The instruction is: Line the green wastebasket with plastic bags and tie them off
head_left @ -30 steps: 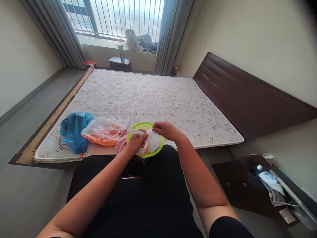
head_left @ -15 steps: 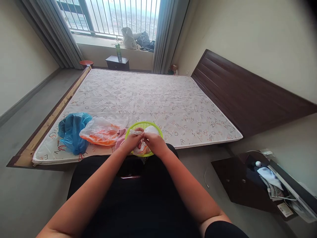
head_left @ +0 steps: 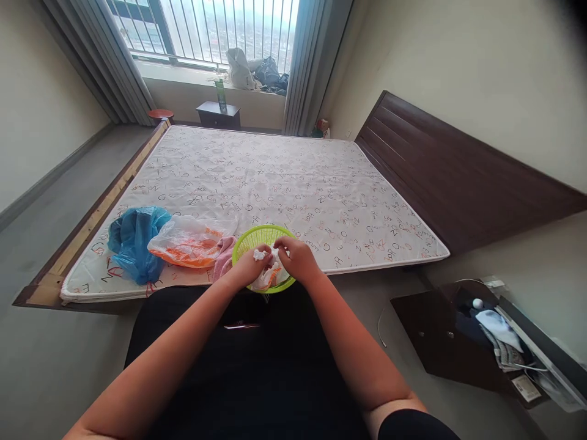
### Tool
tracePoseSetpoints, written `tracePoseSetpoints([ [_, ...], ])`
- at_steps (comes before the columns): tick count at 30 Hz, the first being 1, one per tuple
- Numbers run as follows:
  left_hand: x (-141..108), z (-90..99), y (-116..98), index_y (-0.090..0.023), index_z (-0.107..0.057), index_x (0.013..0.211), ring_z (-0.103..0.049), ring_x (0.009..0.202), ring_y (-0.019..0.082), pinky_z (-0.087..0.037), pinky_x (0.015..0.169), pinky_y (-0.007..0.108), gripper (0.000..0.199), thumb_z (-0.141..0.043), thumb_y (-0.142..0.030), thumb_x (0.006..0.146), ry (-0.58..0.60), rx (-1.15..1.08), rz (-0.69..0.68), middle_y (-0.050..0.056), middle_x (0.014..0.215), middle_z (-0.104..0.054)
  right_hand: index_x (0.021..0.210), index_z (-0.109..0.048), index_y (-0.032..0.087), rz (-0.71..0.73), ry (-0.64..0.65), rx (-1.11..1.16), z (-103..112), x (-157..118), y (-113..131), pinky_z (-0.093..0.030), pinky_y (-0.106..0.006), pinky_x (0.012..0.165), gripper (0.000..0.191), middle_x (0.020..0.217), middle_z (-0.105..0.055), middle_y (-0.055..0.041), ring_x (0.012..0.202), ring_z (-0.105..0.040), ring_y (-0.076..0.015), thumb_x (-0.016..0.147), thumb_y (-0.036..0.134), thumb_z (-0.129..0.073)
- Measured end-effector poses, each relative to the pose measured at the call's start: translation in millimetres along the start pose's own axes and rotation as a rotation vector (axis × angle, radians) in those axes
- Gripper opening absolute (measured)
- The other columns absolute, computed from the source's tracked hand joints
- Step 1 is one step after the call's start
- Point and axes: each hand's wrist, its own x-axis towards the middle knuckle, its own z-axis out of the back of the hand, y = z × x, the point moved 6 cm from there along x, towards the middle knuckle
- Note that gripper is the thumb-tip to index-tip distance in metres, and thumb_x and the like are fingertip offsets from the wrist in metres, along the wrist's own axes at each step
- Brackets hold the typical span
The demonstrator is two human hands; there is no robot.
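Note:
My left hand point(head_left: 250, 267) is closed around a bunched white plastic bag point(head_left: 260, 253), and a crumpled tuft pokes out above the fingers. Just right of it, my right hand point(head_left: 297, 256) has its fingers curled in a pinch on the bag's white film. Both hands are over a lime-green plastic basket point(head_left: 263, 231) at the front edge of the mattress. Below them in the basket lies crumpled white plastic with orange print point(head_left: 271, 278). How far it joins the held part is hidden.
Left of the basket lie a pink cloth point(head_left: 224, 260), a white-and-orange plastic bag point(head_left: 195, 241) and a blue plastic bag point(head_left: 140, 244) on the mattress point(head_left: 275, 177). A dark headboard point(head_left: 458, 171) stands right. A nightstand with clothes point(head_left: 499, 330) is at lower right.
My hands have moved apart a little, the right one rising and turning. Less white plastic puffs up above the hands, and more of the basket's inside shows.

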Motion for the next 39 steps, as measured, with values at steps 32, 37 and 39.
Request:
tracePoseSetpoints([
  [32, -37.5, -39.7, 25.6, -0.026, -0.065, 0.138, -0.023, 0.157, 0.035, -0.026, 0.123, 0.066, 0.041, -0.049, -0.019, 0.101, -0.074, 0.797, -0.546, 0.006, 0.163, -0.043, 0.077, -0.07, 0.017, -0.518, 0.029, 0.513, -55.9, 31.9, -110.2, -0.042, -0.024, 0.063, 0.039, 0.065, -0.063, 0.0023, 0.061, -0.053, -0.012, 0.077, 0.056, -0.067],
  [37, -60.1, -34.6, 39.5, -0.028, -0.059, 0.146, -0.026, 0.157, 0.031, -0.02, 0.126, 0.062, 0.049, -0.05, -0.015, 0.099, -0.18, 0.794, -0.578, 0.006, 0.156, -0.053, 0.069, -0.064, 0.019, -0.498, -0.06, 0.084, -42.4, 36.1, -125.7, -0.032, -0.024, 0.059, 0.03, 0.058, -0.055, 0.0038, 0.059, -0.047, -0.0126, 0.087, 0.042, -0.055],
  [39, -70.8, -30.6, 39.1, -0.027, -0.061, 0.143, -0.037, 0.152, 0.028, -0.019, 0.128, 0.058, 0.048, -0.049, -0.012, 0.099, -0.224, 0.765, -0.645, 0.005, 0.149, -0.06, 0.068, -0.063, 0.019, -0.5, -0.086, 0.012, -37.4, 40.0, -126.7, -0.03, -0.025, 0.06, 0.029, 0.06, -0.057, 0.0026, 0.061, -0.048, -0.0131, 0.089, 0.038, -0.055],
])
